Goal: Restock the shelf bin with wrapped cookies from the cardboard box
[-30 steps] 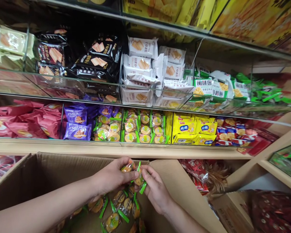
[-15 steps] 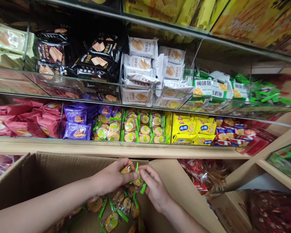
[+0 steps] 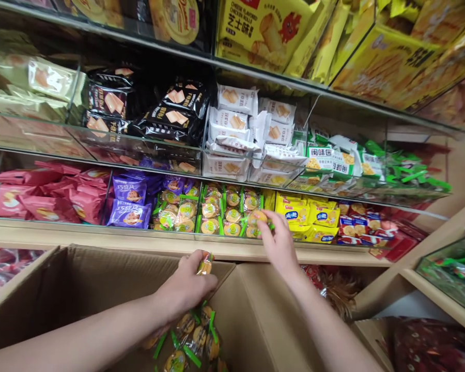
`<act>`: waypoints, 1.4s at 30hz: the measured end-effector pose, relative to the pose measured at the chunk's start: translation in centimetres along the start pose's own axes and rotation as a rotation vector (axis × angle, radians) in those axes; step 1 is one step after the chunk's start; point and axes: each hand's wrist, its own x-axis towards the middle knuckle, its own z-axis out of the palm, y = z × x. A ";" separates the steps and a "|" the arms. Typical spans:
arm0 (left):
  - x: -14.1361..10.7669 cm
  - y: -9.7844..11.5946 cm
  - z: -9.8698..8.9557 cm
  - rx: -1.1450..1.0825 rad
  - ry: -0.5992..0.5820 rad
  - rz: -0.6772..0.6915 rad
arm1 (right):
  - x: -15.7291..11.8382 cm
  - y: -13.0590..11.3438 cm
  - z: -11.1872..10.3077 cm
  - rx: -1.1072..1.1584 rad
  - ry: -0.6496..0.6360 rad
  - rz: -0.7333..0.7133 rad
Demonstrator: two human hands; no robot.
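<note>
My left hand (image 3: 191, 283) is closed around a wrapped biscuit pack (image 3: 205, 263) above the cardboard box (image 3: 120, 263). At the lower shelf's glass front, my right hand (image 3: 278, 238) pinches another biscuit pack (image 3: 257, 218) with clear wrap and green ends. Rows of similar green-edged biscuit packs (image 3: 231, 214) stand just behind and left of it. Inside the box, below my left hand, lie several more biscuit packs (image 3: 199, 336) with green ends.
Yellow packets (image 3: 293, 213) sit right of the biscuits, purple packets (image 3: 129, 212) and pink packets (image 3: 48, 201) left. A glass-fronted shelf (image 3: 147, 150) with black, white and green packs hangs above. A wooden ledge (image 3: 158, 243) runs below.
My right hand has moved up and right from beside my left hand to the lower shelf, carrying a biscuit pack. The view has shifted slightly, showing more of the upper shelf.
</note>
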 end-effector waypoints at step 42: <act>0.2 0.4 -0.5 -0.368 -0.111 0.067 | -7.4 -1.7 3.6 0.684 -0.231 0.329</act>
